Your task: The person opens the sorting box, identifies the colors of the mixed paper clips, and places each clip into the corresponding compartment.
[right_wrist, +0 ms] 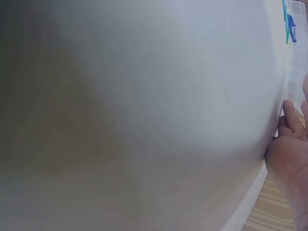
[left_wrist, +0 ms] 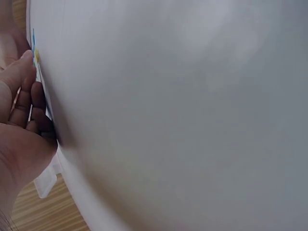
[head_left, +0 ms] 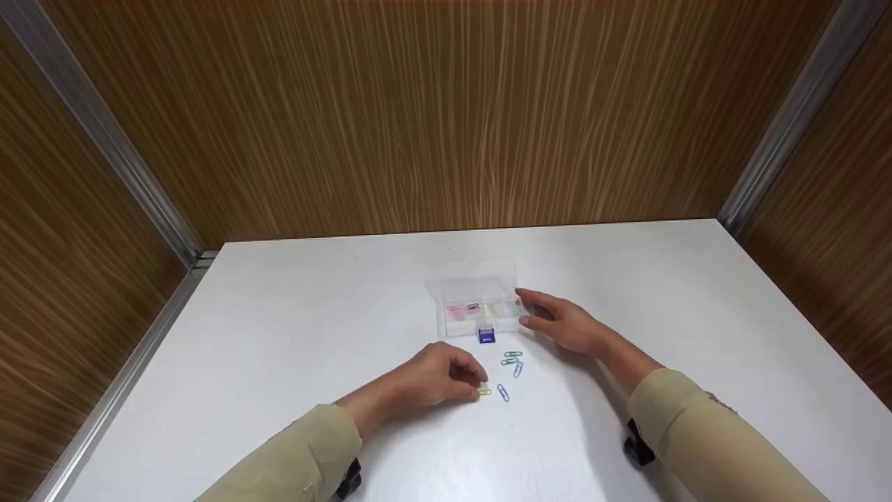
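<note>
A clear plastic compartment box with its lid open and a blue latch lies mid-table. My right hand holds the box's right end between thumb and fingers; the right wrist view shows that hand beside the box edge. Loose paper clips lie in front of the box: a green one, a blue one and another blue one. My left hand rests on the table with curled fingers, pinching a yellow paper clip. In the left wrist view the thumb meets the yellow clip.
The white table is enclosed by wood-grain walls at the back and both sides, with metal corner strips. Pink and red clips lie in the box's left compartments. Both wrist views are mostly filled by blurred tabletop.
</note>
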A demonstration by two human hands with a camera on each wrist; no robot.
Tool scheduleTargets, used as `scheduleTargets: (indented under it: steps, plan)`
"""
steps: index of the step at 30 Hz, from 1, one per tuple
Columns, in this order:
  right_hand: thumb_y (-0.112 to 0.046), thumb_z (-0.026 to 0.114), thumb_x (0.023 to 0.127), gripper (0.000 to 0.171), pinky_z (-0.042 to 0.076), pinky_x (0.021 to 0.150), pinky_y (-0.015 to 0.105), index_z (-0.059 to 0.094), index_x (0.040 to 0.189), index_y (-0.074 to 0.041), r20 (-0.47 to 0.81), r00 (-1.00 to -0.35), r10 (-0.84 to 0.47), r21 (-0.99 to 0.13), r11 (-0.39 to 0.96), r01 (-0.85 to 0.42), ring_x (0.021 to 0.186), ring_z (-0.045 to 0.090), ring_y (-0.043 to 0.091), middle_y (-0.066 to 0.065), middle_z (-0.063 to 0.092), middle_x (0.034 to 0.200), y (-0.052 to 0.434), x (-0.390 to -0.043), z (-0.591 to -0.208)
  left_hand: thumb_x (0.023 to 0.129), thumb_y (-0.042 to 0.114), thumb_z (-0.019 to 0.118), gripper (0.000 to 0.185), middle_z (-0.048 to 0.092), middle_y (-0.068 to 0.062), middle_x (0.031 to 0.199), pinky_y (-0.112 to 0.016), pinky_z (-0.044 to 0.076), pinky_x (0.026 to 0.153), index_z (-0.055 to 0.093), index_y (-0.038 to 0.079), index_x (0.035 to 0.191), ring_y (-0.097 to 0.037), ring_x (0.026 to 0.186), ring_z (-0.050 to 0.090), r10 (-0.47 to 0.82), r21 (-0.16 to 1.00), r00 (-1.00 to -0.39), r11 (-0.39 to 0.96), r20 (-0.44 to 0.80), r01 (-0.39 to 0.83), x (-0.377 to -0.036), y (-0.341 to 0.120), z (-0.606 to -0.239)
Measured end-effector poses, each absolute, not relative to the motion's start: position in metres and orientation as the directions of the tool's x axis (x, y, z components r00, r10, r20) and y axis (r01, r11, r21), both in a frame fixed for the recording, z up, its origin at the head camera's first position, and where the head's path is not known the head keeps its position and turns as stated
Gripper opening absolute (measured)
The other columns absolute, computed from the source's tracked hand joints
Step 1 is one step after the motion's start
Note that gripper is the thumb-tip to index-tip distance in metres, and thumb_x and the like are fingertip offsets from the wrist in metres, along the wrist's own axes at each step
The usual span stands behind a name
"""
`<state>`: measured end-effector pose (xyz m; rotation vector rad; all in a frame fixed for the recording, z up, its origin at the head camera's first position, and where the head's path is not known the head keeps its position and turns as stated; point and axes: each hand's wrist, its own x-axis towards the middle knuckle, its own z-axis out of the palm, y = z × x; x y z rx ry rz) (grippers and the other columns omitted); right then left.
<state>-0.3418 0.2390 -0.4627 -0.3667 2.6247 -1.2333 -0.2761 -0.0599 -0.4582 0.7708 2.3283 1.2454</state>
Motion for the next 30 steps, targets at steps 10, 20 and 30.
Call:
scheduleTargets:
  steps: [10,20,30]
  plan:
    - [-0.044,0.066,0.105,0.066,0.014,0.127,0.057,0.041,0.165,-0.031,-0.104,-0.944,-0.313,-0.775,0.621,-0.12,0.16,0.021,0.033,0.004,0.033,0.172,0.2378,-0.3373,-0.4651,0.09,0.007,0.083,0.019,0.076,0.009,0.098,-0.028,0.052,0.09,0.083,0.019,0.105,-0.008,0.091,0.066,0.637,0.838,-0.767,0.456,-0.072,0.3,-0.2712,-0.0611,-0.4621]
    - [-0.044,0.065,0.106,0.066,0.012,0.127,0.058,0.04,0.165,-0.032,-0.101,-0.946,-0.309,-0.77,0.626,-0.122,0.16,0.02,0.034,0.004,0.031,0.172,0.24,-0.3383,-0.4656,0.09,0.007,0.084,0.017,0.076,0.007,0.095,-0.025,0.051,0.083,0.083,0.019,0.102,-0.007,0.086,0.063,0.64,0.817,-0.767,0.467,-0.05,0.337,-0.2751,-0.059,-0.4626]
    - [-0.045,0.065,0.106,0.067,0.013,0.127,0.057,0.039,0.166,-0.029,-0.105,-0.944,-0.314,-0.767,0.63,-0.125,0.16,0.02,0.033,0.005,0.032,0.172,0.2383,-0.3408,-0.4593,0.092,0.004,0.081,0.014,0.077,0.001,0.095,-0.023,0.051,0.082,0.083,0.014,0.102,-0.005,0.085,0.063,0.646,0.834,-0.762,0.441,-0.038,0.332,-0.2766,-0.0596,-0.4598]
